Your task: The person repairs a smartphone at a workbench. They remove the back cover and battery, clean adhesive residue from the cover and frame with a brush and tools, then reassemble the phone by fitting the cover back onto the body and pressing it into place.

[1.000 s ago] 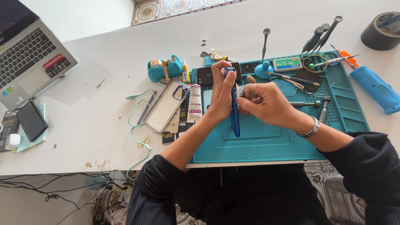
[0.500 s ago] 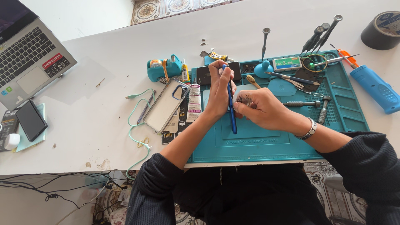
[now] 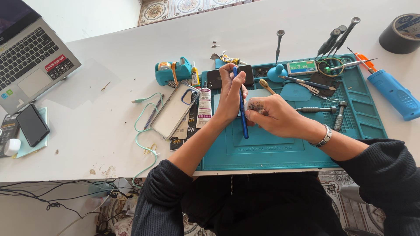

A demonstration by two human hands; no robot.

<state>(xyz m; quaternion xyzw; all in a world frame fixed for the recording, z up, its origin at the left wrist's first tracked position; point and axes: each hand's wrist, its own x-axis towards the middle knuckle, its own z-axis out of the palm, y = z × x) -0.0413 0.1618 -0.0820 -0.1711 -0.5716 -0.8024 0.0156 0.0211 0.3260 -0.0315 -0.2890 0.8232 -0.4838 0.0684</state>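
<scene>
- White counter (image 3: 109, 113) carries a teal silicone repair mat (image 3: 271, 150) cluttered with tools along its 12 o'clock edge.
- Left hand (image 3: 230, 94) has its fingers closed around a slim blue pen-shaped tool (image 3: 241, 105), held upright, seemingly for fine control.
- Right hand (image 3: 273, 116), at 3 o'clock of it, pinches a small crumpled clear film (image 3: 256, 106), apparently steadying it.
- Clear phone case (image 3: 173, 111) lies at 9 o'clock.

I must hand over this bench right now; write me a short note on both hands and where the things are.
Left hand: holds a blue pen-shaped tool, tip up by the dark phone.
Right hand: pinches a small clear piece; what it is cannot be told.
Both are over the teal work mat.
Beside the mat: clear phone case, glue tube.
Screwdrivers lie to the right.
Done and left: cannot be judged.
</scene>
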